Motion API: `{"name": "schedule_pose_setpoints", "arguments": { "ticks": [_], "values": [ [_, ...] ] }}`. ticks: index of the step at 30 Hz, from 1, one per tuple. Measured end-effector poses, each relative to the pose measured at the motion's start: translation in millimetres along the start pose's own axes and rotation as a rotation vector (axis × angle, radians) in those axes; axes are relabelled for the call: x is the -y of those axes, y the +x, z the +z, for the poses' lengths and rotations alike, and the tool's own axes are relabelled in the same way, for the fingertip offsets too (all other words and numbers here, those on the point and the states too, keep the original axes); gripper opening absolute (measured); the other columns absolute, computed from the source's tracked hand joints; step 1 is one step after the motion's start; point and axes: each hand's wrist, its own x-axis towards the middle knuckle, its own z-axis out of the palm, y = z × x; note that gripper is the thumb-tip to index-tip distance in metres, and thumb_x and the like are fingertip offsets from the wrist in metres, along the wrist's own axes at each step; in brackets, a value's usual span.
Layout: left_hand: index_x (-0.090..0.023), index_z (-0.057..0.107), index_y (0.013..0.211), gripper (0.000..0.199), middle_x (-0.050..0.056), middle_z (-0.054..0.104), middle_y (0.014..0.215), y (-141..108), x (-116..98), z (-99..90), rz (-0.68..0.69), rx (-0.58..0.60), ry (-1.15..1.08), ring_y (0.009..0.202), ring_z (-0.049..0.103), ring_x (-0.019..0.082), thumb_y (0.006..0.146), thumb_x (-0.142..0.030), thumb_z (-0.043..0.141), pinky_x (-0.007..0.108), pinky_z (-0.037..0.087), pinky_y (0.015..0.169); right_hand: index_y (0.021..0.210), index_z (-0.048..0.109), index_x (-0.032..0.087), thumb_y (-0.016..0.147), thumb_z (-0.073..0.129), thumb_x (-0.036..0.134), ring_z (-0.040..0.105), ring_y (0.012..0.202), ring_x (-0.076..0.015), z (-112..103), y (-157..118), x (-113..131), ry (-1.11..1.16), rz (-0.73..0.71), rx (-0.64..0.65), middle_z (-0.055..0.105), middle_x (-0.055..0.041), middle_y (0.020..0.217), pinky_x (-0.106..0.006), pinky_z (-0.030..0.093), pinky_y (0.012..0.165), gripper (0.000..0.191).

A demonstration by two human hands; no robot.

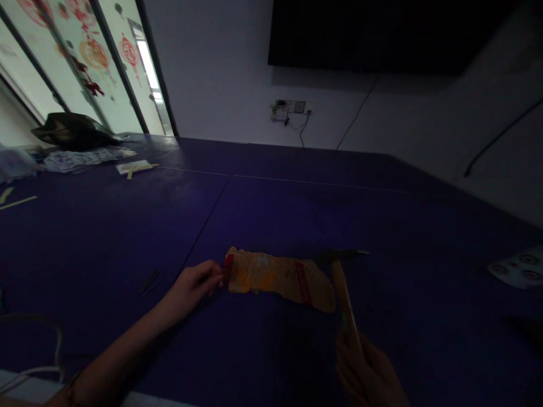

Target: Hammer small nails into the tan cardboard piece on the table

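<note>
A tan, speckled flat piece [275,275] with a red band near each end and orange patches lies on the dark blue table [263,209]. My left hand [197,285] is at its left end, fingers curled in beside the red band; what they grip, if anything, is too dark to make out. In my right hand [362,367] is the wooden handle of a hammer [344,294], closed fingers wrapped round its lower part. The dark hammer head is just beyond the piece's right end, its pointed tip toward the right.
Thin dark rods [149,281] lie left of my left hand. A white cable [59,345] curves at the lower left. A dark bag [78,130] and a white pad [134,167] are at the back left. A white panel with round parts [520,270] is at the right.
</note>
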Motion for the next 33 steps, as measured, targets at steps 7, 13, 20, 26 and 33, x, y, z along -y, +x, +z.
{"name": "schedule_pose_setpoints", "arguments": {
  "ticks": [7,13,20,26,33],
  "values": [
    [-0.014,0.061,0.070,0.012,-0.001,0.062,0.063,67,-23,81.4,0.128,0.027,-0.284,0.059,0.055,0.011,0.070,-0.024,0.055,0.021,0.042,0.059,0.069,0.040,0.020,0.052,0.070,0.053,0.026,0.032,-0.0005,7,26,-14,0.021,-0.089,0.041,0.029,0.0130,0.043,-0.011,0.020,0.029,0.048],
    [-0.014,0.068,0.067,0.014,0.001,0.069,0.070,91,-17,106.8,0.068,-0.152,-0.147,0.068,0.060,0.016,0.069,-0.025,0.059,0.024,0.043,0.067,0.071,0.041,0.019,0.055,0.068,0.051,0.024,0.031,0.0001,6,26,-24,0.014,-0.049,0.023,0.031,0.0128,0.044,-0.011,0.019,0.029,0.045],
    [-0.019,0.070,0.070,0.016,0.000,0.071,0.073,89,-5,115.2,0.146,-0.103,-0.006,0.067,0.062,0.015,0.072,-0.029,0.059,0.023,0.044,0.063,0.074,0.041,0.019,0.049,0.070,0.054,0.023,0.028,-0.0001,-1,33,-28,0.019,0.063,0.041,0.032,0.0140,0.038,-0.012,0.016,0.027,0.052],
    [-0.021,0.071,0.071,0.011,-0.001,0.071,0.072,85,-4,118.8,0.212,-0.115,0.151,0.068,0.062,0.015,0.072,-0.027,0.061,0.025,0.043,0.065,0.080,0.043,0.019,0.046,0.074,0.051,0.034,0.031,-0.0017,-11,40,-35,0.050,0.111,0.011,0.039,0.0124,0.041,-0.012,0.024,0.030,0.055],
    [-0.019,0.070,0.070,0.008,0.001,0.070,0.075,86,-1,119.8,0.346,-0.161,0.174,0.073,0.060,0.015,0.071,-0.023,0.063,0.026,0.043,0.070,0.074,0.044,0.018,0.053,0.070,0.050,0.027,0.028,-0.0006,-11,37,-32,0.018,0.088,0.061,0.034,0.0129,0.040,-0.011,0.017,0.027,0.047]
  ]
}}
